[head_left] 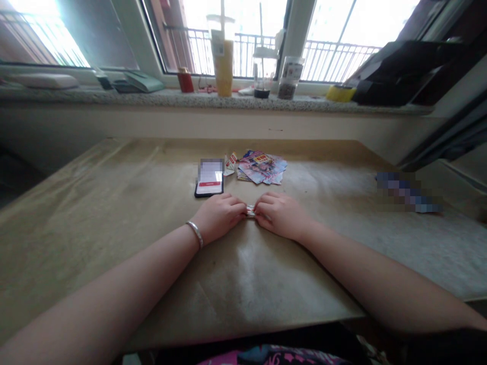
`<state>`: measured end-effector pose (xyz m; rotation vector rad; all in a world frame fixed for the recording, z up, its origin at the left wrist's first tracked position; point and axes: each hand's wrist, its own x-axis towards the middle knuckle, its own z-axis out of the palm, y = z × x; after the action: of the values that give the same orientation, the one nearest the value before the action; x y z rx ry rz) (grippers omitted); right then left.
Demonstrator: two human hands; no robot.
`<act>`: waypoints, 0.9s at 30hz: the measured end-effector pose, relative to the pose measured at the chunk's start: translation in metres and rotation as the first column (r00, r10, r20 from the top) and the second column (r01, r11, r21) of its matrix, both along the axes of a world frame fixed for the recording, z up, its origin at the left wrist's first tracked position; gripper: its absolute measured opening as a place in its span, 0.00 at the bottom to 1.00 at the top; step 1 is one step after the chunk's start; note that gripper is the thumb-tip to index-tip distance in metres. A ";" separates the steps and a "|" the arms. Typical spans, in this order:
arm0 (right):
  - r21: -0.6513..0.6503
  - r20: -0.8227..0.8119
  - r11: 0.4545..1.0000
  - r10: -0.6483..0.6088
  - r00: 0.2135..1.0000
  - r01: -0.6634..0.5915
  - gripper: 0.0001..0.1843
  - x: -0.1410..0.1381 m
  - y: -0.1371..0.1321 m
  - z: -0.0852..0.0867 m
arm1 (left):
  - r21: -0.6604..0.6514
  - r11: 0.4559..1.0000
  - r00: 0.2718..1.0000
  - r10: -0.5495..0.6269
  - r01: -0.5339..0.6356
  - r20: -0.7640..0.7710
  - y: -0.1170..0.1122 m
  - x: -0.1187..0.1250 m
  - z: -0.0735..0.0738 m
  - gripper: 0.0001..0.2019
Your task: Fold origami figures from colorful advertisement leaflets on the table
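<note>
My left hand (pixel 219 215) and my right hand (pixel 279 214) rest on the table (pixel 114 213), fingers curled inward toward each other. Between their fingertips they pinch a small folded piece of printed paper (pixel 250 211), mostly hidden by the fingers. A silver bracelet (pixel 195 233) circles my left wrist. Just beyond my left hand lies a phone (pixel 209 179) with its screen lit. A pile of colourful printed paper sheets (pixel 262 168) lies beyond my right hand, with a small folded paper piece (pixel 230 164) beside it.
The table is covered with brown paper. On the stone windowsill (pixel 152 98) stand a tall cup of orange drink (pixel 222 53), two other cups (pixel 289 76), a red can (pixel 185 80) and a yellow tape roll (pixel 340 93). A dark bag (pixel 403 71) lies at right.
</note>
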<state>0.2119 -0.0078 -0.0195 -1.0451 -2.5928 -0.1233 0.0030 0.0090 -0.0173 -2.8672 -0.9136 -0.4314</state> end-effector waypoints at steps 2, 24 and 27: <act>-0.007 -0.013 1.000 -0.015 1.000 0.015 0.08 0.000 0.000 0.000 | 0.002 1.000 1.000 0.001 -0.001 0.003 0.000 0.000 0.000 0.08; -0.184 -0.221 0.980 -0.121 0.968 0.080 0.06 -0.002 0.005 -0.007 | -0.019 0.998 0.995 0.062 -0.061 0.077 0.007 0.000 -0.009 0.10; -0.184 -0.229 0.979 -0.129 0.965 0.088 0.06 -0.002 0.006 -0.008 | -0.049 0.998 0.994 0.050 -0.045 0.095 0.007 0.000 -0.009 0.10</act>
<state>0.2099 -0.0018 -0.0274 -1.1838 -2.3602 0.1939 0.0030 0.0161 -0.0260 -2.8814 -1.0187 -0.5554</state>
